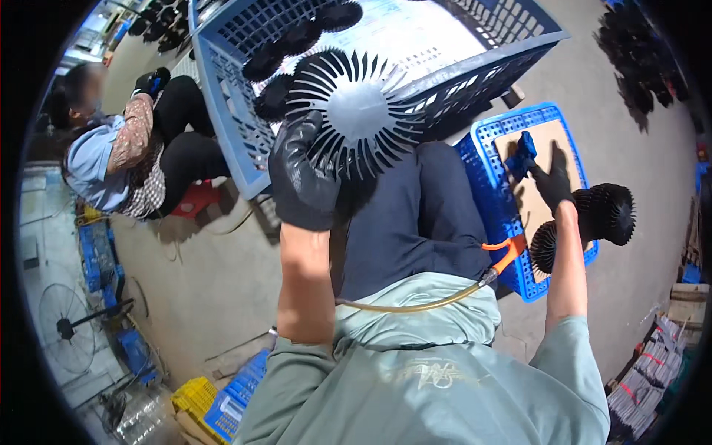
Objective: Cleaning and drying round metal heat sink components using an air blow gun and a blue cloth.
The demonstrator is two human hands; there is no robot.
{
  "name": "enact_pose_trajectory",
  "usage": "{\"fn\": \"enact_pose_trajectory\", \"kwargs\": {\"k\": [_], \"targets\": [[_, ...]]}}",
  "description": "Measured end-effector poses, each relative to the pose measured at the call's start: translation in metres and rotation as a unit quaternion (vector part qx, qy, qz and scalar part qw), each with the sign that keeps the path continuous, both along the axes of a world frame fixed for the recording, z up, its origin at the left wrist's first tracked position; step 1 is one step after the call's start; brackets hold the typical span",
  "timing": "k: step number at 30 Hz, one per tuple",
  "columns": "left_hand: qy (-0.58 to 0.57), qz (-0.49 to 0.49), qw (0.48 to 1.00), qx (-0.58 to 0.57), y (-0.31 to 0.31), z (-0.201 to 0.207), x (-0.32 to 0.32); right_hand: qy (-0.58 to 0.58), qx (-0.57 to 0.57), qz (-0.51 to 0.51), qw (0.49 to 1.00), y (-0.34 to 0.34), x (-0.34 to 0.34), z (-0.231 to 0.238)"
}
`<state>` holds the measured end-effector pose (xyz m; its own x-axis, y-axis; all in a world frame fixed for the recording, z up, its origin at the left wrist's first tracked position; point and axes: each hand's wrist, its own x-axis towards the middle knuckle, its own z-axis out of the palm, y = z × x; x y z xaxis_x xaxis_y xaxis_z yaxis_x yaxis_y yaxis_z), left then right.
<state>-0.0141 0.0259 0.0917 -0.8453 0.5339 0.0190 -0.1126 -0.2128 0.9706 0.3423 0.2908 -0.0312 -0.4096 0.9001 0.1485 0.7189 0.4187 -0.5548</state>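
The finned disc (358, 110) is up in the left hand (304, 174), over the knees and before the basket's near side. That hand, black-gloved, is closed about the disc's left edge, thumb on the fins. The right hand (556, 182), also gloved, is partly open with fingers apart, just beside a blue object (523, 152); I cannot tell whether they touch.

The disc has a plain, round silver centre with thin, slightly curved fins all round, tilted to show its face.

To the right, a tan board (545, 144) lies on a blue crate (482, 148); black finned parts (621, 213) rest near its right and near edges. An orange air gun (512, 254) with a hose (423, 306) is at the crate's near left.

Far off, the grey-blue basket (475, 70) holds more dark finned parts along its left side. On the left sit a person (111, 159) and a fan (67, 328); the floor (200, 297) is grey-brown.
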Motion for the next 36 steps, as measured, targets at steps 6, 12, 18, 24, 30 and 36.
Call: {"fn": "enact_pose_trajectory", "kwargs": {"k": [6, 12, 18, 24, 30, 36], "targets": [[-0.211, 0.079, 0.970, 0.087, -0.063, 0.034, 0.023, -0.346, 0.060, 0.115, 0.929, -0.114, 0.099, -0.027], [-0.154, 0.129, 0.974, 0.101, -0.107, 0.034, 0.023, 0.275, -0.449, -0.227, 0.819, -0.197, 0.058, -0.006], [-0.182, 0.239, 0.947, 0.113, -0.138, 0.044, 0.025, 0.468, -0.640, -0.198, 0.577, -0.183, 0.067, -0.036], [-0.164, 0.359, 0.908, 0.141, -0.180, 0.053, 0.017, 0.617, -0.382, -0.205, 0.657, -0.183, 0.040, 0.017], [-0.087, 0.262, 0.934, 0.227, -0.239, 0.016, -0.011, 0.579, -0.567, 0.209, 0.547, -0.153, -0.088, 0.150], [-0.040, 0.315, 0.913, 0.258, -0.276, 0.005, -0.019, 0.156, -0.200, 0.621, 0.742, -0.243, -0.214, 0.186]]}}
